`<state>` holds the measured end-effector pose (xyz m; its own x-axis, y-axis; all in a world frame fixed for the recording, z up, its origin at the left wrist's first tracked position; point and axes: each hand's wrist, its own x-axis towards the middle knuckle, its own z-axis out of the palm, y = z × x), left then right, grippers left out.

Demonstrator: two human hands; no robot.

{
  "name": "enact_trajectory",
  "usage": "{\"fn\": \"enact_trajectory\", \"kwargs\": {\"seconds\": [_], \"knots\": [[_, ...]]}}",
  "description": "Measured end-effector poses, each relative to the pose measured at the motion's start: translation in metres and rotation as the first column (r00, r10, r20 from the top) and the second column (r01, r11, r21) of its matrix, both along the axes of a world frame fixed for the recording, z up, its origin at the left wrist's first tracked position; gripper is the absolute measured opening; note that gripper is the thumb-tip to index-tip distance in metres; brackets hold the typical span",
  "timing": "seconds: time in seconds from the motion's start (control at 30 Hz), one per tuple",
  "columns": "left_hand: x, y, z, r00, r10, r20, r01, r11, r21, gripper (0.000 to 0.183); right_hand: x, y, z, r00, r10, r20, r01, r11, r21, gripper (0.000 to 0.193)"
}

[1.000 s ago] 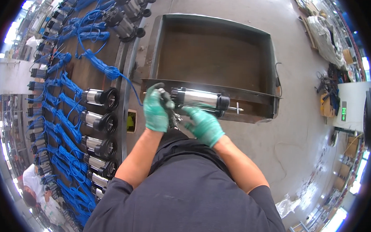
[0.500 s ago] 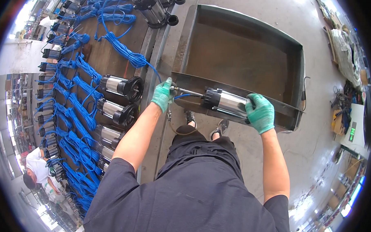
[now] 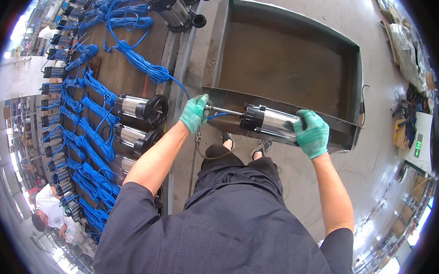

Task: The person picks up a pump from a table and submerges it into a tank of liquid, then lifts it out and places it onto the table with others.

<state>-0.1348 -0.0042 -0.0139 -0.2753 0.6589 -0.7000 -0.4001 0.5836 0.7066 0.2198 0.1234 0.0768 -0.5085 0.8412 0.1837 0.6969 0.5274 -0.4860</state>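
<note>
A silver cylindrical submersible pump (image 3: pixel 275 122) with a black ribbed end lies on its side across the near edge of a metal tank (image 3: pixel 213 64). My right hand (image 3: pixel 311 134), in a green glove, is closed round the pump's right end. My left hand (image 3: pixel 195 111), gloved alike, is closed on the left end of a thin metal rod (image 3: pixel 226 111). The rod's other end meets the pump's black end. A thin hose (image 3: pixel 200 150) hangs below my left hand. Blue cable (image 3: pixel 219 115) runs from the pump behind that hand to a tied coil (image 3: pixel 154 72).
Brownish water seems to stand in the tank. To the left, a bench (image 3: pixel 128 49) bears several pumps with blue cable coils (image 3: pixel 96 176). An upright pump (image 3: pixel 171 12) stands at its far edge. A person in white (image 3: pixel 50 206) is at the lower left.
The whole view has shifted slightly. Both hands keep their hold, and the pump and rod stay in the same place against the tank.
</note>
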Motion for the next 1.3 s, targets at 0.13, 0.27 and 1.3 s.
{"fn": "enact_trajectory", "kwargs": {"seconds": [0.13, 0.27, 1.3], "knots": [[-0.002, 0.001, -0.001, 1.000, -0.011, 0.014, 0.011, 1.000, -0.013, 0.030, -0.003, -0.001, 0.000, 1.000, -0.012, -0.015, 0.012, 1.000, 0.024, 0.015], [0.001, 0.003, 0.000, 0.999, 0.012, -0.048, -0.014, 0.999, -0.029, 0.030, -0.005, -0.001, -0.002, 0.999, -0.032, -0.034, 0.032, 0.999, 0.016, 0.016], [0.202, 0.021, 0.099, 0.934, -0.338, -0.112, 0.355, 0.865, 0.355, 0.027, 0.283, -0.066, -0.006, 0.804, -0.523, 0.281, 0.594, 0.712, -0.374, 0.034]]}}
